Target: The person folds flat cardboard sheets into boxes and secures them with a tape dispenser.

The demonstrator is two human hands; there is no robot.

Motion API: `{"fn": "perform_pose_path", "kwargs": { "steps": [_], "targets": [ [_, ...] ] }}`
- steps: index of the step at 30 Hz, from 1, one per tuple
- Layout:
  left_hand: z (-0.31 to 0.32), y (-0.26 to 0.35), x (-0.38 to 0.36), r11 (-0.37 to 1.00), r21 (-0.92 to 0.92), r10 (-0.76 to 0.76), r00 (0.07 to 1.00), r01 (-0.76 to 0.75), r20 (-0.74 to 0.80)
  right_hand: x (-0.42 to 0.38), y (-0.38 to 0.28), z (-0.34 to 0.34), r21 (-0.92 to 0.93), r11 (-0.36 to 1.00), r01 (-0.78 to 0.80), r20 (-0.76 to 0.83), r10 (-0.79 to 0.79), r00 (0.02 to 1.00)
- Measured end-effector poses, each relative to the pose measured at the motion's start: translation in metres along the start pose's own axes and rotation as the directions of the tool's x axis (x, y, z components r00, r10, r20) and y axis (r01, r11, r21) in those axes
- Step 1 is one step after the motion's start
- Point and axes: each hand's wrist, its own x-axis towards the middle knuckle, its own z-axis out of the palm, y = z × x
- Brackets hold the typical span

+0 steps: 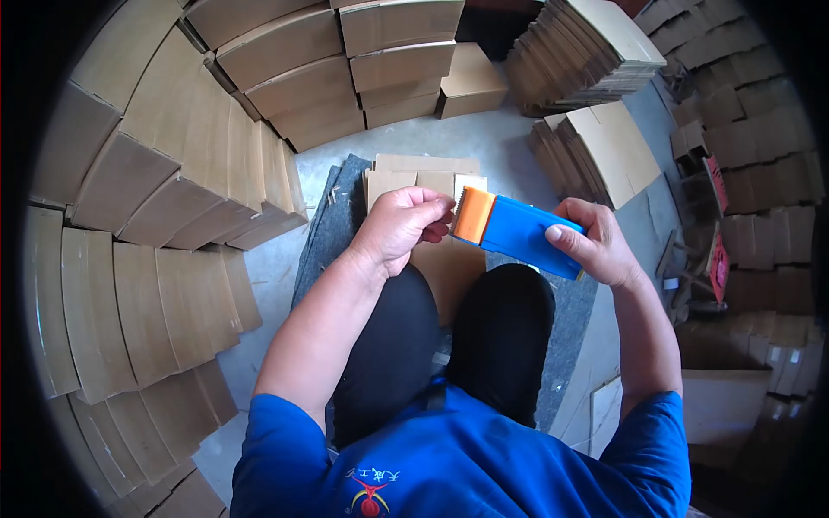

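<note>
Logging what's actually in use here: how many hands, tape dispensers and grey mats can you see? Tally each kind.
Hands: 2, left hand and right hand
Tape dispenser: 1
Grey mat: 1
Total: 4

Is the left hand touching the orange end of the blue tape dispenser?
Touching. The head view shows the left hand with its fingertips pinched at the orange end of the blue tape dispenser, no gap visible.

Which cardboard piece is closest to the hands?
The flat brown cardboard sheet lying on the grey felt mat, directly beneath both hands. The other cardboard stacks stand farther off around the floor.
</note>
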Motion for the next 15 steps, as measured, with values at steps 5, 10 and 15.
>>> {"fn": "perform_pose_path", "kwargs": {
  "steps": [5, 10, 15],
  "targets": [
    [-0.079, -0.004, 0.033, 0.987, -0.122, -0.127, 0.973, 0.104, -0.194, 0.042, 0.017, -0.025, -0.074, 0.983, -0.166, 0.064, 0.171, 0.983],
    [-0.1, -0.017, 0.061, 0.945, -0.206, -0.298, 0.93, 0.255, -0.214, 0.079, 0.041, -0.02, -0.088, 0.973, -0.213, 0.088, 0.221, 0.971],
    [-0.111, -0.037, 0.081, 0.955, -0.141, -0.287, 0.932, 0.26, -0.223, 0.103, 0.058, -0.014, -0.061, 0.97, -0.234, 0.154, 0.241, 0.958]
  ]
}}
